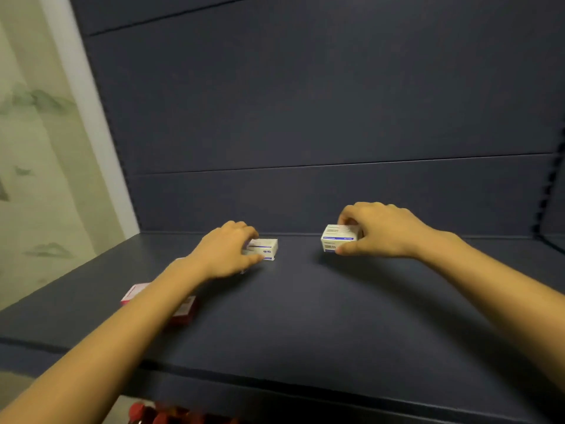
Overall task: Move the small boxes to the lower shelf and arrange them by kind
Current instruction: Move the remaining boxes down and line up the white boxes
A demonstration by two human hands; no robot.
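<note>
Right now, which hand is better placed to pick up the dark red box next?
Probably the left hand: the dark red box lies by its forearm, far from the right hand. It must first release its white box.

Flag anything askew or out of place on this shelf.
Nothing spilled or damaged. A pink box and a red box look skewed to the shelf edge at the front left, partly hidden under the left forearm.

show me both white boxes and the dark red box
left white box (pixel 267 248): head view, exposed right end
right white box (pixel 334 231): head view, printed top face
dark red box (pixel 186 312): head view, visible right corner
</note>
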